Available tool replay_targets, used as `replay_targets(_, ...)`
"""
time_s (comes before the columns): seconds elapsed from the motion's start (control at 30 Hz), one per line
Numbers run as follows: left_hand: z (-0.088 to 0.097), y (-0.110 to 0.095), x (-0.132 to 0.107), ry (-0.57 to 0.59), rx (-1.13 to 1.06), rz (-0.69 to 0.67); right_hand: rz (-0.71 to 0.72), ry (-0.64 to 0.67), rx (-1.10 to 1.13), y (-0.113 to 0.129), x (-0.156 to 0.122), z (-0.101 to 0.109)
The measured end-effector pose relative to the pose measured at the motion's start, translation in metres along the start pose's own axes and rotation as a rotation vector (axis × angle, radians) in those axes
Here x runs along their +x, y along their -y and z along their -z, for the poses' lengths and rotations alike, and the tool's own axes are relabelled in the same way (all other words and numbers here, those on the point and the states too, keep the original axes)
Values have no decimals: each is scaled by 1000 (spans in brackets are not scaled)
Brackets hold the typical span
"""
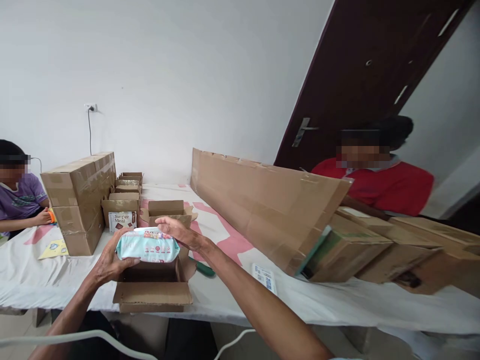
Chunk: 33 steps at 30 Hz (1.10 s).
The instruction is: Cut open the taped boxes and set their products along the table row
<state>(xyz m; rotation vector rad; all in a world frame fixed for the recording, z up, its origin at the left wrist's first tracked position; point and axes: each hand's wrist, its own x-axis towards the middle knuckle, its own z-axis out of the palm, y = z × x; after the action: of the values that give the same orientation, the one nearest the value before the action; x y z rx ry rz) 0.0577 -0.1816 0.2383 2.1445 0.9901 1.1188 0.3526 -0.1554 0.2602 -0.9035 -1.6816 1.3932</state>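
Observation:
Between my two hands is a plump, pale teal plastic pack, printed with pink and white, that looks like a packet of wipes. My left hand grips its left end, thumb along the lower front. At the pack's upper right edge, my right hand lies with its fingers over the top and helps hold it. Directly below stands an open cardboard box with its flaps spread; the pack hides part of its inside. A flat "Super Meal" packet leans against another open box just behind.
Stacked sealed cartons rise at left, and a tall cardboard panel runs along the right. Beyond it are more boxes and a person in red. A green object and a white packet lie on the cloth.

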Motion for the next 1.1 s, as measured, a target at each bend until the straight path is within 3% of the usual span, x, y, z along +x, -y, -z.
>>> replay_targets(0.1,2,-3,0,-19,-125,118,117,38,30,-7,-13,-5)
replay_targets(0.23,1,-3,4,-50,-259,245,274,-153,-146,-22,-19,-20)
replay_targets(0.3,2,0,9,-21,-291,207,310,-224,-130,-29,-13,-26)
replay_targets(0.4,8,4,17,24,-263,138,311,-252,67,-35,3,-26)
replay_targets(0.5,17,6,25,32,-233,151,281,-295,175,-39,21,-21)
replay_targets(0.7,24,14,36,1,-275,297,329,-126,249,-46,46,-20)
replay_targets(1.1,7,51,56,-19,-449,336,215,-80,231,-34,49,-16)
